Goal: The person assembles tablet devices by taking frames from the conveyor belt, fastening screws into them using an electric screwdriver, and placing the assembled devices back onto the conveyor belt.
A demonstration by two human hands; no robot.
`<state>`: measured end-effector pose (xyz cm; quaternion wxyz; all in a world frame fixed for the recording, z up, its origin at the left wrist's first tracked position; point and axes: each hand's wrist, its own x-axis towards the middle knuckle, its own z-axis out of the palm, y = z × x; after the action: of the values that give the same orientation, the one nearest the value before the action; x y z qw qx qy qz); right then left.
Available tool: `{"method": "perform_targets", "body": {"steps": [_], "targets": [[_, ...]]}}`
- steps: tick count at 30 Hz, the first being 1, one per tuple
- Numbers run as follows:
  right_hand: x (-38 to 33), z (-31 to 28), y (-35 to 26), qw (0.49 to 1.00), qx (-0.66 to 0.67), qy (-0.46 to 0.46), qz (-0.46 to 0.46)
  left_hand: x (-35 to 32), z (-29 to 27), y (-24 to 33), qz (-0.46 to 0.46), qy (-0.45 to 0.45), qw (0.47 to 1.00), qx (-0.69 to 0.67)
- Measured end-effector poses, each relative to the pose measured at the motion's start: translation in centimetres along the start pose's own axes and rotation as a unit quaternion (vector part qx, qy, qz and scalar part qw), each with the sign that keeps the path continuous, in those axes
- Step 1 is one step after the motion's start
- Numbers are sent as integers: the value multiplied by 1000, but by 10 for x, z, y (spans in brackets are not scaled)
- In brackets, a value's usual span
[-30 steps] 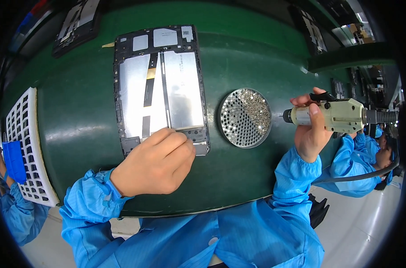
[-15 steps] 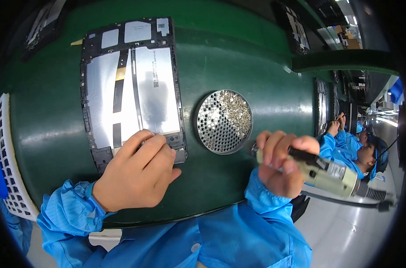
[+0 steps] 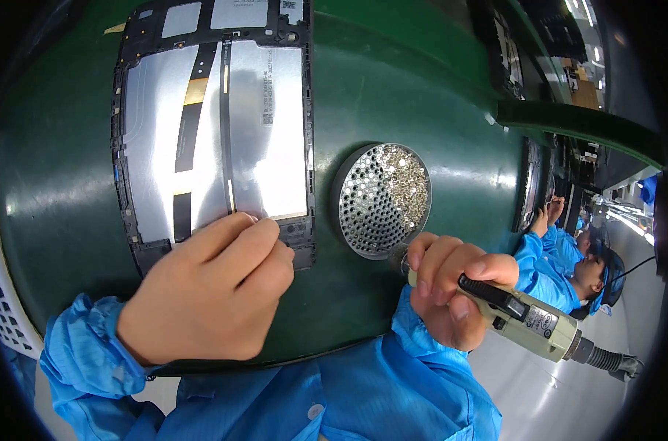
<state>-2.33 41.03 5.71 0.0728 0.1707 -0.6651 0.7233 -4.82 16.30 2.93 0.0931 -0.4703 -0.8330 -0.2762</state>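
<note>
A tablet chassis lies flat at the left, with a silvery back plate, a black frame and dark ribbon cables running lengthwise. Over its lower edge is my left hand, thumb and fingers pinched together; whatever they hold is hidden. My right hand wraps around a pale green electric screwdriver with a black lever, its cable end toward the lower right. The screwdriver's nose points left, just below a round screw tray. That tray has a perforated plate, with small silvery screws heaped on its right side.
Everything rests on a green work mat. A white lattice tray stands at the left edge. A dark green bar crosses at the upper right. Beyond it, another person in a blue sleeve works beside further tablet parts.
The view has shifted, so the chassis looks larger and higher. My right hand has brought the screwdriver leftward, nearer the screw tray. My left hand stays pinched at the chassis's lower edge.
</note>
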Motion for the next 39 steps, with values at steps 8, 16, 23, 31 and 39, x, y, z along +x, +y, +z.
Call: {"method": "perform_targets", "body": {"steps": [8,16,23,31,39], "targets": [[0,3,3,1000,4,-3,-5,-2,1,-13,-20,-15,994,-107],[0,-2,5,1000,-10,2,1,9,17,11,-21,-16,998,-61],[8,8,-15,997,18,-2,-72,8,13,12,-44,-34,998,-32],[17,-2,5,994,38,-96,-44,25,34,5,-59,-53,996,-39],[12,-42,26,995,23,-91,-35,50,77,6,-55,-30,998,-29]]}}
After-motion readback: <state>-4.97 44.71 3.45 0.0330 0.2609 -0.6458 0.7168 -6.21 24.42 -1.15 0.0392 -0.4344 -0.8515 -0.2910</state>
